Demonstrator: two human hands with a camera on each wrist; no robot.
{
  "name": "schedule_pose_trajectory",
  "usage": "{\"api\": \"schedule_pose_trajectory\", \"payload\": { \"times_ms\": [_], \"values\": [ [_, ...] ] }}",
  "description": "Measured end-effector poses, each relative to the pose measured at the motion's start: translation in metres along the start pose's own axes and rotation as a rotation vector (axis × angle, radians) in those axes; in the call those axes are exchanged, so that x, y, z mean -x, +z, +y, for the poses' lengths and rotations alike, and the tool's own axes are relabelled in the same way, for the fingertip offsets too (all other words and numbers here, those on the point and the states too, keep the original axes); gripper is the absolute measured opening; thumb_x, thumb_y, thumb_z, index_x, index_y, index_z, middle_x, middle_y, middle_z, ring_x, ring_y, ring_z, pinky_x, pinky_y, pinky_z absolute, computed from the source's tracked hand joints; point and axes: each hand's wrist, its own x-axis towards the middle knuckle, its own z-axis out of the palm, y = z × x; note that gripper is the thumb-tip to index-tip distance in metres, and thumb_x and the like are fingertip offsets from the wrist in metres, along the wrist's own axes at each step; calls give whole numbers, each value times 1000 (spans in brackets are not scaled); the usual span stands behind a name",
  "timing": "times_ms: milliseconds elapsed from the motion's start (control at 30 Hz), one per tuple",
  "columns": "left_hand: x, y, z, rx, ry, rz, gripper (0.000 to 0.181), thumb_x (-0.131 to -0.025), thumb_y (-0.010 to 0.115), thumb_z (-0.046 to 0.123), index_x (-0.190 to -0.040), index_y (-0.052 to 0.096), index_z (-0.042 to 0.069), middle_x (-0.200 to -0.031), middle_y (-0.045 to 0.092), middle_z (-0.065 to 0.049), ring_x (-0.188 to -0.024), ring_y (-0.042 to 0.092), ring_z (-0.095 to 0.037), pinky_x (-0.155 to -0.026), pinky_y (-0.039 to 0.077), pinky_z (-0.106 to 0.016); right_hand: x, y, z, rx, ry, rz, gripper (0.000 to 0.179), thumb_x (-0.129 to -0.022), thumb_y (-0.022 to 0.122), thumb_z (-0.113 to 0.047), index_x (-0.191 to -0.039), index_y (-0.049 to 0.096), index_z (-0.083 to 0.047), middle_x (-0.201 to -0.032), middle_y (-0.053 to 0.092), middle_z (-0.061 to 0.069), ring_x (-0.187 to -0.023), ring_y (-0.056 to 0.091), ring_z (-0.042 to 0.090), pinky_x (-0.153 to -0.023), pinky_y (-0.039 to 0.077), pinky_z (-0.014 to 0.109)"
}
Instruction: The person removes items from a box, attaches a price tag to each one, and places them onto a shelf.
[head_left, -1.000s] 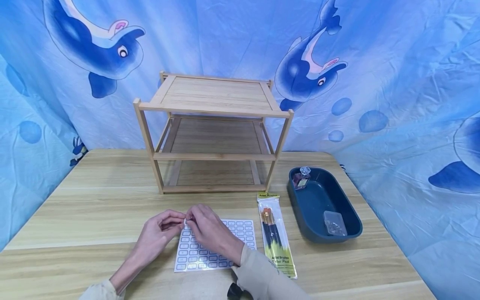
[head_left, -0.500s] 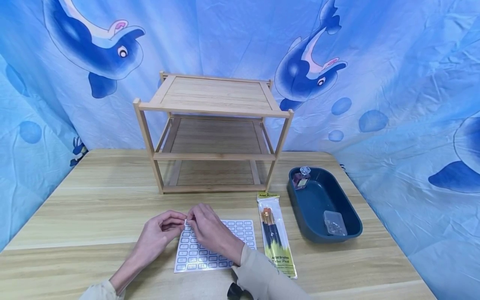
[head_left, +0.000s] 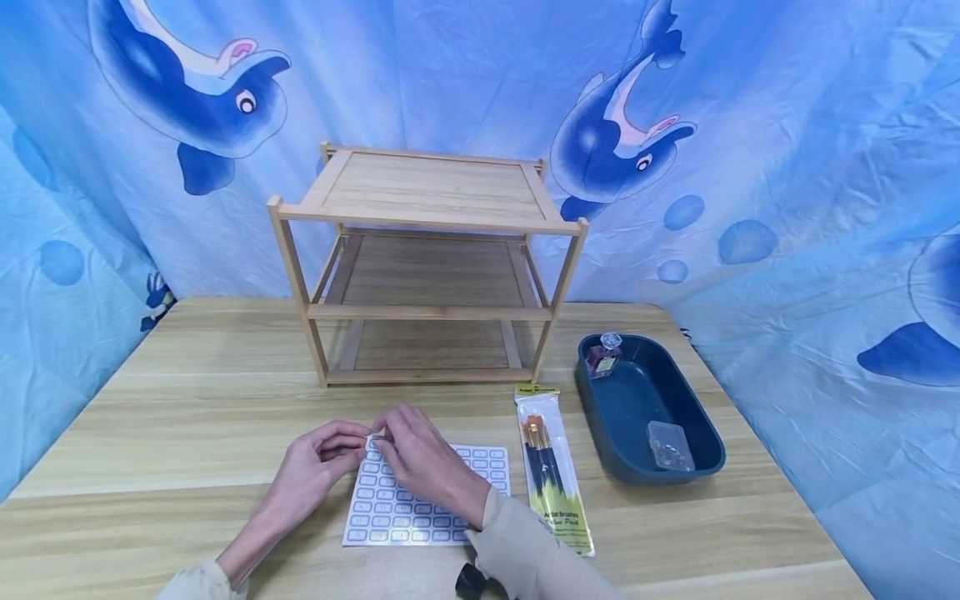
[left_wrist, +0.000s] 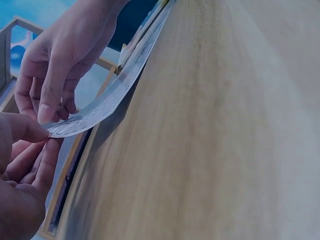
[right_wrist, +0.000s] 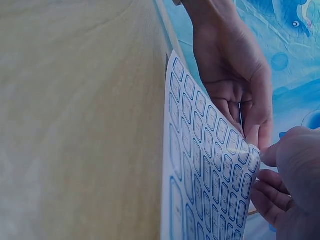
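A white sheet of blue-framed sticker labels (head_left: 408,521) lies on the table below both hands, its far left corner bent up off the wood. My left hand (head_left: 311,471) pinches that corner between thumb and fingers, seen close in the left wrist view. At the same corner is my right hand (head_left: 423,458), its thumb and curled fingers on the sheet's edge. The right wrist view shows the right thumb (right_wrist: 272,156) against the corner label. Whether a label is peeling off is too small to tell.
A three-tier wooden shelf (head_left: 427,312) stands behind the hands. To the right lie a pack of artist brushes (head_left: 551,475) and a dark blue tub (head_left: 645,479), which holds a small bottle (head_left: 602,358) and a clear plastic box (head_left: 670,447).
The label sheet has shifted slightly left and toward me, and its held corner is bent up more. Both hands stay almost in place.
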Motion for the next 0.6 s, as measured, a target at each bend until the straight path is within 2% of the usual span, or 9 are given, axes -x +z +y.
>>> {"api": "schedule_pose_trajectory", "payload": {
  "times_ms": [267,600],
  "values": [
    [0,2,2,6,13,-11,28,-91,72,-4,-119,67,-6,-106,75,-15,-95,72,-17,-87,58,-22,-1,1,1,20,4,-16,12,-103,63,-13,-115,64,-10,-106,57,-3,-99,52,7,-87,47,11],
    [1,3,3,-2,-10,-14,29,-91,72,-3,-120,67,-5,-107,75,-14,-96,72,-18,-89,57,-22,-2,1,1,38,5,-25,6,-105,61,-14,-110,62,-12,-105,56,-4,-99,53,7,-90,47,13]
  ]
}}
